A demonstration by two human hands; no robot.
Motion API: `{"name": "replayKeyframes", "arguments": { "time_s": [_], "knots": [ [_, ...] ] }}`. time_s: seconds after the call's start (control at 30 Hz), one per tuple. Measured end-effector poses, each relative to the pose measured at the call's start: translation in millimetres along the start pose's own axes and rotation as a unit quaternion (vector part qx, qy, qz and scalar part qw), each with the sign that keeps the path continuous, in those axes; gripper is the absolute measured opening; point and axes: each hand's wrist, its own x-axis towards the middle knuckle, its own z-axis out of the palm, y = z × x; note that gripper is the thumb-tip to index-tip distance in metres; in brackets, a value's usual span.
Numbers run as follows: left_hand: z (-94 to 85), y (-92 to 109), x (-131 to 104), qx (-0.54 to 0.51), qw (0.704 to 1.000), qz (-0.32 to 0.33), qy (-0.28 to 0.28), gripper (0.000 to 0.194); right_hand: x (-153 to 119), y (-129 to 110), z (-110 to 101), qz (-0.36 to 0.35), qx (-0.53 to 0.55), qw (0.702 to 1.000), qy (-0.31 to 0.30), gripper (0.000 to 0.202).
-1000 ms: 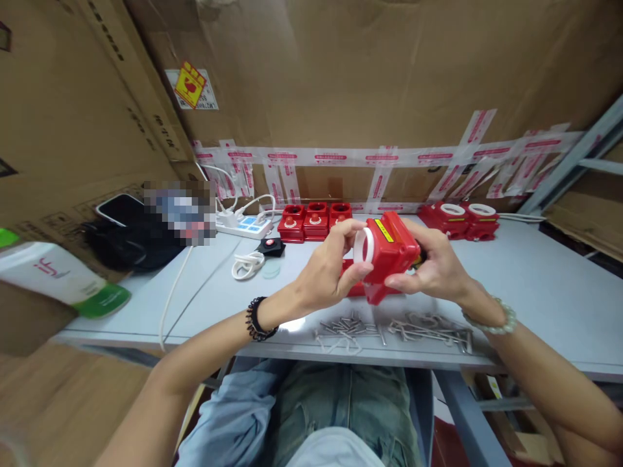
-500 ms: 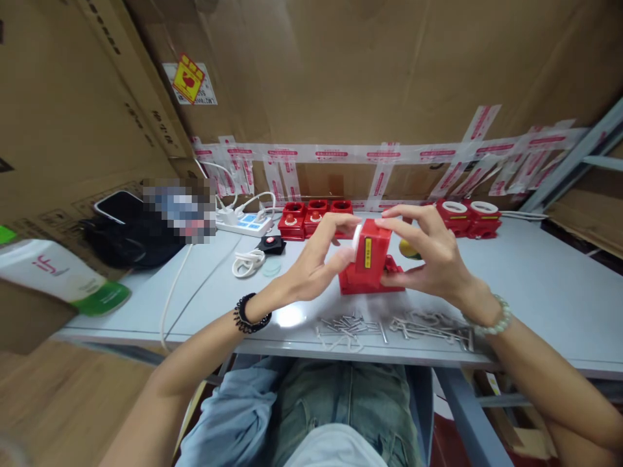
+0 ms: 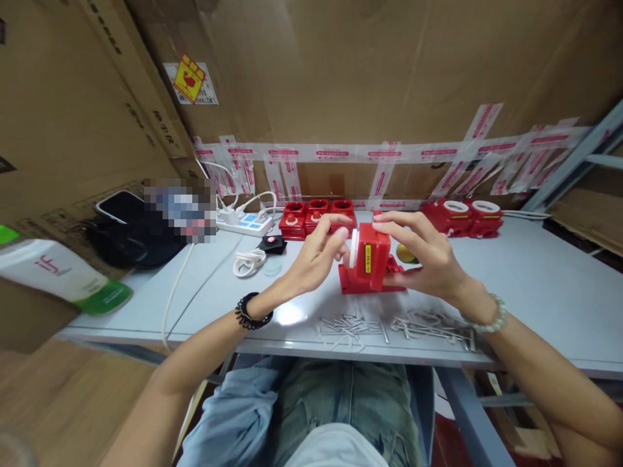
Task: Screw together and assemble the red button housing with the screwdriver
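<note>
My right hand point(image 3: 428, 253) grips a red box-shaped housing point(image 3: 378, 253) with a yellow label, fingers over its top and thumb low on its right side. A white ring point(image 3: 354, 249) sits on the housing's left face. Beside that ring is my left hand point(image 3: 318, 254), its thumb raised off it and its fingers loosely bent and apart; fingertip contact is unclear. Under the housing lies another red part point(image 3: 348, 280) on the table. A yellow-green rounded thing point(image 3: 406, 253) shows partly behind my right fingers.
Loose screws point(image 3: 353, 324) and longer metal rods point(image 3: 431, 326) lie near the front edge. Several red housings point(image 3: 293, 226) stand at the back, with white-ringed ones point(image 3: 470, 224) to the right. Leftward are a power strip point(image 3: 246, 222), coiled white cable point(image 3: 249, 263) and a tube point(image 3: 63, 275).
My left thumb has come away from the white ring, and the hand has opened slightly leftward. The red housing has settled a little lower and straighter in my right hand.
</note>
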Motion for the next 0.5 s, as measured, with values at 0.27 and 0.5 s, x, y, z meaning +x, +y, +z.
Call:
{"name": "replayKeyframes", "arguments": {
  "time_s": [0.27,0.5],
  "knots": [
    [-6.6,1,-2,0.044,0.977,0.203,-0.047,0.050,-2,7,0,0.013,0.046,0.999,0.023,0.073],
    [-5.7,-3,-2,0.033,0.995,0.082,-0.051,0.036,-3,10,1,0.009,0.043,0.999,0.008,0.077]
  ]
}}
